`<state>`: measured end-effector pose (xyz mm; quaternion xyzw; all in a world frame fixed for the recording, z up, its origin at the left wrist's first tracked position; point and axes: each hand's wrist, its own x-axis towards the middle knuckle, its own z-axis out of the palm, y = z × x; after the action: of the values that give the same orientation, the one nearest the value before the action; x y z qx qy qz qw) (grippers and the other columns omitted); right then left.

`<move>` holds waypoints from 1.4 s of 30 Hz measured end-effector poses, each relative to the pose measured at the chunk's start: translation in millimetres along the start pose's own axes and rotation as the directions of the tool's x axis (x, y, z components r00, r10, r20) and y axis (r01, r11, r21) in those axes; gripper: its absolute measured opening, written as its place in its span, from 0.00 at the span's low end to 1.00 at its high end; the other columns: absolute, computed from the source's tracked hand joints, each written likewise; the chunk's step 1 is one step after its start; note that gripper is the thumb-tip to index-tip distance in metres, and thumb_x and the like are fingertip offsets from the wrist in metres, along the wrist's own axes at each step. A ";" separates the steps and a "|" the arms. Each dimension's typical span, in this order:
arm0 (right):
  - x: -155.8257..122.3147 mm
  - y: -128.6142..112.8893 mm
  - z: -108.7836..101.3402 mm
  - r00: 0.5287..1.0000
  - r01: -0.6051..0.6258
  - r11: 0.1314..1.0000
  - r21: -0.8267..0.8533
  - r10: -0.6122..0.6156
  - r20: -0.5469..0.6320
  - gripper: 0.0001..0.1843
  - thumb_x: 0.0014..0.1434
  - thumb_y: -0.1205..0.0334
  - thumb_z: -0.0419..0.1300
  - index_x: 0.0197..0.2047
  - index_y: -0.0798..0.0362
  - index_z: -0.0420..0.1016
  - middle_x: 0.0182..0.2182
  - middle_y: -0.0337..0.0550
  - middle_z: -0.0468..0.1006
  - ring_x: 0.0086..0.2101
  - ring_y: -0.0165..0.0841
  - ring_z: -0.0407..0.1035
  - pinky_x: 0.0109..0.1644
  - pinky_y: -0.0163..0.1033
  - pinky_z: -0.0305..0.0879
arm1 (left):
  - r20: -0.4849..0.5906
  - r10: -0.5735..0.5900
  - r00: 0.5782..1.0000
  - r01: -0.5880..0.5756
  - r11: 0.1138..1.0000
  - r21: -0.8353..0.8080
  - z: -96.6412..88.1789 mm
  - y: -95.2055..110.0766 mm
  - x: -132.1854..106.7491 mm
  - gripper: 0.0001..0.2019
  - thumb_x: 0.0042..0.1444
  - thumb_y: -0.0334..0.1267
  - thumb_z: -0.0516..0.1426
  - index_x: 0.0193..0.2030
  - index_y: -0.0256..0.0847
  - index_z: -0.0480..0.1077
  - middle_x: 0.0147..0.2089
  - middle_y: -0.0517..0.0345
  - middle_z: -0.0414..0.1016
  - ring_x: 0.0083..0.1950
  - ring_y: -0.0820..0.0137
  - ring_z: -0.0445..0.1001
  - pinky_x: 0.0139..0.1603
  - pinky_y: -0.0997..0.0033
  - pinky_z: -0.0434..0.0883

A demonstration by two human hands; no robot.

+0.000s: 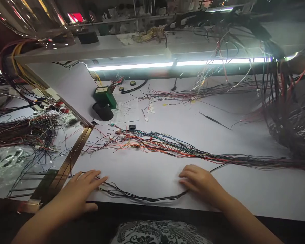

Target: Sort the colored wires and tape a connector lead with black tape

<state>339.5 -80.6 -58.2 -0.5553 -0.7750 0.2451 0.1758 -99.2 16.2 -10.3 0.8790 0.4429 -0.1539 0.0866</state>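
My left hand [82, 185] is open, its fingers spread over the near ends of a black wire bundle [152, 199] by the table's front edge. Those wires sag in a curve to the right and pass beneath my right hand [199, 179]. That hand is palm down, its fingers loosely bent and its thumb apart from them; nothing shows between the fingertips. A thin black wire emerges behind it. Beyond both hands stretches a long harness of red, black and green wires [193, 152], its loose ends fanned out at the left. A small black connector [132, 127] lies beside those ends.
A green box [104, 96] and a black cup [103, 112] stand by a printed sheet [127, 110]. Dense wires [282, 101] hang at the right. A dark pointed tool [215, 120] lies farther back. Wire heaps and a plastic bag [11, 166] crowd the left.
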 end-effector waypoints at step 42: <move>2.9 4.7 8.7 0.964 -0.074 0.993 0.089 0.049 0.260 0.15 0.67 0.58 0.46 0.40 0.47 0.74 0.35 0.39 0.78 0.35 0.35 0.71 0.40 0.38 0.63 | 0.310 -0.205 0.929 -0.014 -0.852 -0.523 19.3 146.9 157.0 0.06 0.64 0.33 0.53 0.43 0.36 0.70 0.40 0.54 0.76 0.36 0.73 0.77 0.43 0.69 0.74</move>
<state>337.5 -78.2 -68.1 -0.5333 -0.7607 0.3582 0.0929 103.3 41.6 -80.6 0.0809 0.4263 0.4130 0.8007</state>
